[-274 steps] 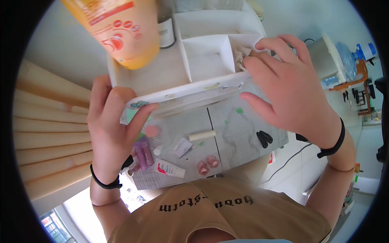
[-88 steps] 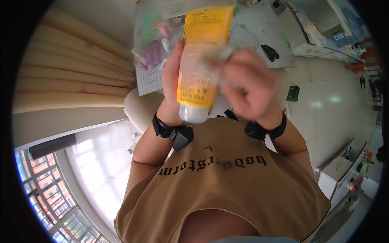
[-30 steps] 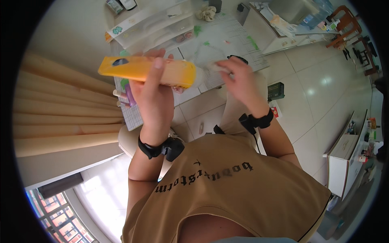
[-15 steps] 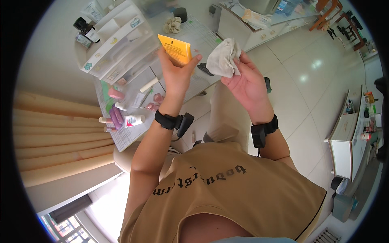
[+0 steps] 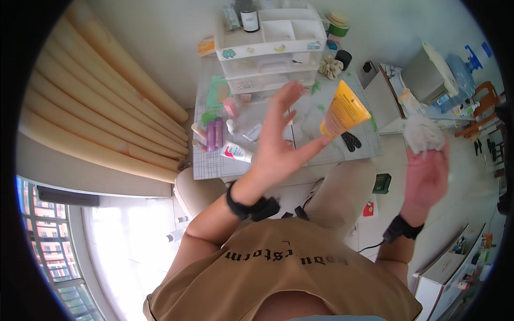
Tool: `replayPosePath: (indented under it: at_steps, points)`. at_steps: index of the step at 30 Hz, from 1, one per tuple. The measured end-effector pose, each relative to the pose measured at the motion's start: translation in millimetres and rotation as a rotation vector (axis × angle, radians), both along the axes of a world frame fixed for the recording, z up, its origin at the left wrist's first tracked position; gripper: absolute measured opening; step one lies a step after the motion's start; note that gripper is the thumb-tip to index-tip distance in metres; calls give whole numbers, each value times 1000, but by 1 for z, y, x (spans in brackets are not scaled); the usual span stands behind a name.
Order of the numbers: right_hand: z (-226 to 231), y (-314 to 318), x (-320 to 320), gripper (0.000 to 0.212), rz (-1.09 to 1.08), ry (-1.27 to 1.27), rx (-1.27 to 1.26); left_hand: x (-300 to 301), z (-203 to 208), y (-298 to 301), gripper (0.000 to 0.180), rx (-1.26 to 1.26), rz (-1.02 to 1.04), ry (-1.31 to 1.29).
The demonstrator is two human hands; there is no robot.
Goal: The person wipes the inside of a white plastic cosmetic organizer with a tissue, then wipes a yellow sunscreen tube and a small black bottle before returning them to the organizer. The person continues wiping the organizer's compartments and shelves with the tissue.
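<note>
Head view: the left hand (image 5: 279, 144) is raised above the table (image 5: 211, 166), palm spread and fingers fanned wide apart. An orange tube (image 5: 344, 111) sits at about two o'clock from that palm, its lower end touching or nearly touching the tip of the outstretched thumb; the tube appears loose rather than gripped, and whether the thumb truly bears on it cannot be told. The right hand (image 5: 425, 176) is lifted at three o'clock from the left, out past the table edge over the floor, its fingers curled around a crumpled white cloth (image 5: 423, 134) that bulges up at twelve o'clock from the palm. Both wrists wear dark bands.

On the table, at twelve o'clock from the left hand, stands a white drawer unit (image 5: 270, 51) with open compartments on top and a dark bottle (image 5: 249, 18) in one of them. At nine o'clock from the hand lie two purple tubes (image 5: 214, 135) side by side, with a white tube (image 5: 235, 152) just beside them. A black item (image 5: 351, 141) lies under the orange tube, at six o'clock from it.
</note>
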State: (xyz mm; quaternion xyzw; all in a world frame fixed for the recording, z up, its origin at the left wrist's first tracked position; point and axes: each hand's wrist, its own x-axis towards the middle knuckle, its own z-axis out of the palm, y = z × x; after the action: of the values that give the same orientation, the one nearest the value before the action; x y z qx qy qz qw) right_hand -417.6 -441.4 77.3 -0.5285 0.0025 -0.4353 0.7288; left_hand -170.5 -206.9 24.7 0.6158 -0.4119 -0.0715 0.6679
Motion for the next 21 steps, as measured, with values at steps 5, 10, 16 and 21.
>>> replayPosePath:
  at_steps: [5,10,16,21]
  points:
    - [97,8,25,40,-414,210,-966,59,58,81,78,-145,171,-6]
    - [157,33,132,30,-364,364,-1323,104,64,83,76,174,476,-313]
    - [140,34,291,23,-82,434,-1581,120,45,61,94,323,449,-419]
    - [94,47,356,24,31,253,-1844,131,42,59,106,423,412,-458]
